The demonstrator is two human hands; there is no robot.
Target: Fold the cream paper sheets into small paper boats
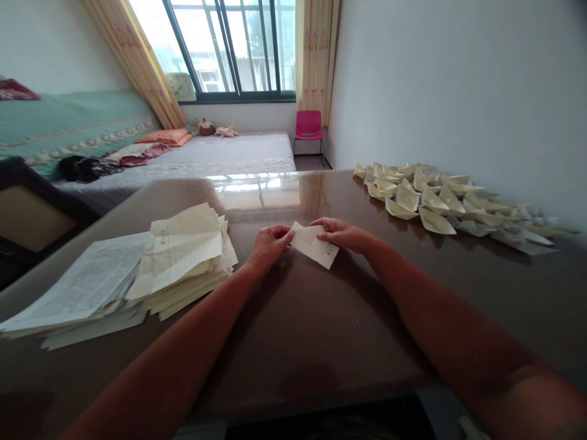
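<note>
A small folded sheet of cream, lined paper (315,245) is held between my two hands, above the middle of the brown table. My left hand (271,242) pinches its left corner between thumb and fingers. At its upper right edge, my right hand (338,234) grips it, thumb on the near face and fingers behind. Some print shows near the paper's lower right corner. To the left of my left forearm lies a stack of cream paper sheets (183,250), the top ones creased and uneven.
Printed white sheets (92,278) lie left of the cream stack. Many folded paper boats (435,201) sit grouped at the table's (302,318) right side, by the wall. Beyond the table are a bed (247,150), a pink chair (309,126) and a window (238,49).
</note>
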